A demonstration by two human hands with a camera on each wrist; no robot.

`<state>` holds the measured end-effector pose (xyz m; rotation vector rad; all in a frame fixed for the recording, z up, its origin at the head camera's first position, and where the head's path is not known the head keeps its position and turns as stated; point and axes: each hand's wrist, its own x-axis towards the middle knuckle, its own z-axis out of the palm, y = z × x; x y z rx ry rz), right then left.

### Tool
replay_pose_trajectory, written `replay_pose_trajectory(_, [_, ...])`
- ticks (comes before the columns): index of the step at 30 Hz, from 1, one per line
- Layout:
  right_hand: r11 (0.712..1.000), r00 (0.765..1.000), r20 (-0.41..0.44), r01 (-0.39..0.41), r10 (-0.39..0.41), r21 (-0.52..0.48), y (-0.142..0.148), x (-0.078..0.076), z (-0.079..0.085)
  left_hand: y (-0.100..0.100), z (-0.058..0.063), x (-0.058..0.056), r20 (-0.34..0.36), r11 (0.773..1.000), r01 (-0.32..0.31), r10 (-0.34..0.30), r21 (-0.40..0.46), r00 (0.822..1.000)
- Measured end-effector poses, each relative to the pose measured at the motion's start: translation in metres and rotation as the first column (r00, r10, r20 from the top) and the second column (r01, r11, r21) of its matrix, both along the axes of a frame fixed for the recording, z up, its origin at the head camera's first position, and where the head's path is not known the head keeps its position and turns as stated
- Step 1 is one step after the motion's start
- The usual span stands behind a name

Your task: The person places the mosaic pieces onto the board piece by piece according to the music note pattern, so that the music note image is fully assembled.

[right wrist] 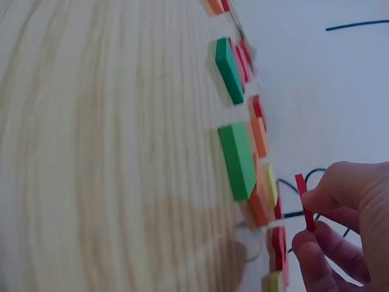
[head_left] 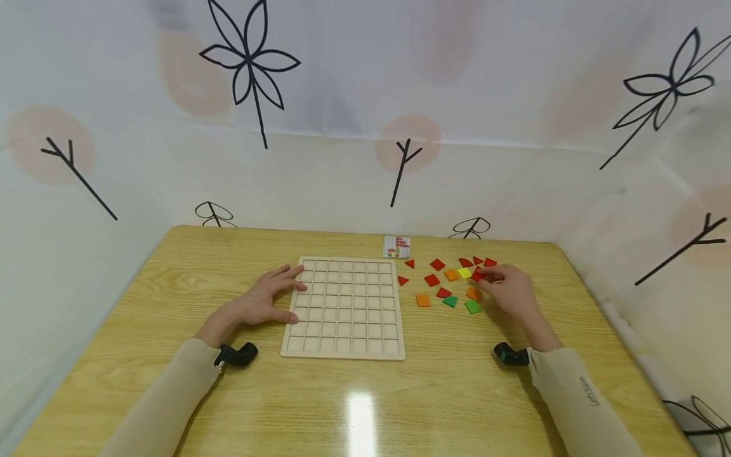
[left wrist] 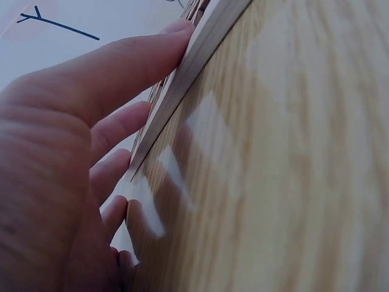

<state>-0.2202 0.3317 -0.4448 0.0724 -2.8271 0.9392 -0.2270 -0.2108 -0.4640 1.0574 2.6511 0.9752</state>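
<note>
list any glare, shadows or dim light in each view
Head: white glare streak on the table, below the board in frame; left wrist: left hand dimly lit, pale reflections on the table beside it; right wrist: soft dark patch, shadow or reflection, near the light green piece.

The table [head_left: 274,406] has a glossy, pale yellow wood-grain top with rounded far corners and a bright reflection toward the near edge. A gridded wooden board [head_left: 352,311] lies flat near its middle. Just beyond the board's far right corner sits a small printed card [head_left: 396,246]. Scattered to the right are red triangles [head_left: 403,280], red squares [head_left: 432,280], orange squares [head_left: 423,300], a yellow square [head_left: 464,273] and a light green square [head_left: 473,306].
</note>
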Motion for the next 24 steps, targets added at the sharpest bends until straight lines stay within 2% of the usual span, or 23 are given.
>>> replay_pose_trajectory(13, [0.99,0.995,-0.04,-0.092,0.089,-0.107,-0.05,-0.018,0.007,0.002,0.002,0.0,-0.011,0.999,0.013,-0.013,-0.029,1.0])
replay_pose_trajectory(24, [0.967,0.984,-0.034,-0.177,0.174,-0.183,-0.116,-0.031,0.007,0.003,0.005,0.003,-0.01,1.0,0.016,-0.017,-0.017,1.0])
